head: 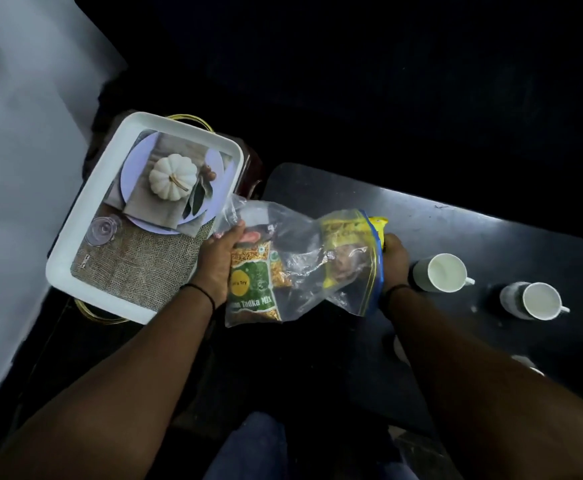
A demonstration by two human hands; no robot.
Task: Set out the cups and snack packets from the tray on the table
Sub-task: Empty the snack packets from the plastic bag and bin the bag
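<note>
A clear zip bag (300, 258) with a blue seal hangs between my hands over the near end of the dark table (456, 230). Inside it are a green and orange snack packet (255, 289) and a yellow snack packet (345, 247). My left hand (217, 265) grips the bag's left end by the green packet. My right hand (394, 258) holds the right end by the seal and the yellow packet. Two white cups (444, 277) (534, 301) stand upright on the table to the right. The white tray (71, 244), printed with a pumpkin picture, lies at the left with nothing on it.
The tray rests on a small stand with gold wire handles (186, 119). A pale wall (13, 168) fills the left side. My blue-trousered knees (248, 445) show at the bottom. The room beyond the table is very dark.
</note>
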